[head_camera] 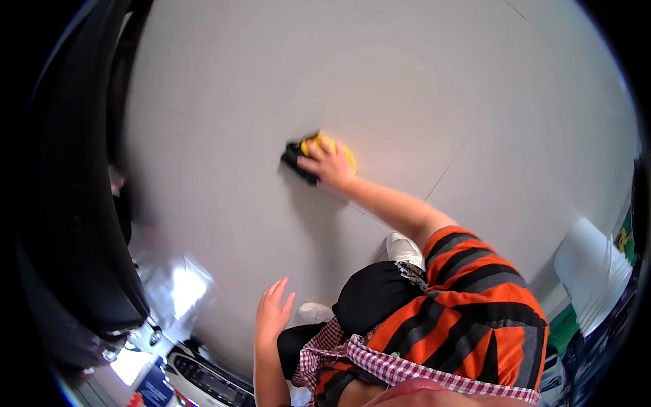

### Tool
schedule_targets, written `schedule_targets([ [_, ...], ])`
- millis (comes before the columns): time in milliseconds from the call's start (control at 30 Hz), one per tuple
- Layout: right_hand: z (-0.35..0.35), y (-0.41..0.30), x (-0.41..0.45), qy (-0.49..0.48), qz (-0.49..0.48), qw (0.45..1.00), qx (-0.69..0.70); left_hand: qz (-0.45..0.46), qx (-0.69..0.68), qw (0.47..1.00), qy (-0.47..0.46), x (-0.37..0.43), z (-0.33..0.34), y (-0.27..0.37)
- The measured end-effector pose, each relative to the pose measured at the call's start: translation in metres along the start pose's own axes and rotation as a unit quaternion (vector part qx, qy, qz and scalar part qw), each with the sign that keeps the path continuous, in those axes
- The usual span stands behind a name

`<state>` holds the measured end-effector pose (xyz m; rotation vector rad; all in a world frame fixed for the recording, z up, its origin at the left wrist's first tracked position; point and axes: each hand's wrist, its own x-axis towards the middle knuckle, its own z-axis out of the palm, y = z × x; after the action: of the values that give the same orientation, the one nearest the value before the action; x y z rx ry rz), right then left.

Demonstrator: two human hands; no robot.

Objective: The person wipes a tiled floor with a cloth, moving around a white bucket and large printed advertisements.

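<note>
My right hand (330, 165) rests on a yellow and black object (300, 162) on the grey floor (386, 102), fingers spread over its top. Motion blur hides exactly what the object is; its black part juts out to the left and yellow shows around my fingers. My left hand (273, 309) hangs in front of my left knee with its fingers apart and nothing in it. Below it is one of my white shoes (315, 312); the other white shoe (404, 248) lies beneath my right arm.
A large black curved object (76, 193) runs along the left edge. At the lower left are a shiny, clear-looking sheet (185, 290) and a device with a dark button panel (211, 376). White buckets (585, 269), seemingly nested, are at right.
</note>
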<state>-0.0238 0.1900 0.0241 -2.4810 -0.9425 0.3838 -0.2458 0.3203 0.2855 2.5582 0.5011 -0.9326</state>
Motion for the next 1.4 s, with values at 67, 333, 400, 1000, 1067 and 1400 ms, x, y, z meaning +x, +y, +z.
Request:
schedule_targets([
  [67, 0.037, -0.036, -0.028, 0.003, -0.081, 0.996, 0.026, 0.003, -0.004, 1.0, 0.009, -0.005, 0.011, -0.004],
  [333, -0.051, 0.012, -0.029, -0.159, 0.078, 0.84, 0.514, -0.075, -0.039, 0.996, 0.026, -0.066, 0.036, -0.047],
  [400, -0.095, 0.091, -0.037, -0.067, 0.141, 0.805, 0.573, -0.121, -0.052, 0.991, -0.011, -0.081, 0.042, -0.055],
  [1000, 0.01, -0.023, -0.086, -0.013, 0.016, 1.0, -0.019, 0.005, -0.03, 0.999, 0.035, -0.034, 0.022, -0.025],
  [1067, -0.002, -0.019, -0.078, -0.024, -0.017, 0.992, 0.125, 0.014, -0.038, 0.999, 0.031, -0.023, 0.024, -0.028],
  [1400, -0.062, 0.15, -0.284, 0.239, 0.402, 0.853, 0.23, -0.004, -0.015, 1.0, 0.002, -0.025, 0.03, -0.036],
])
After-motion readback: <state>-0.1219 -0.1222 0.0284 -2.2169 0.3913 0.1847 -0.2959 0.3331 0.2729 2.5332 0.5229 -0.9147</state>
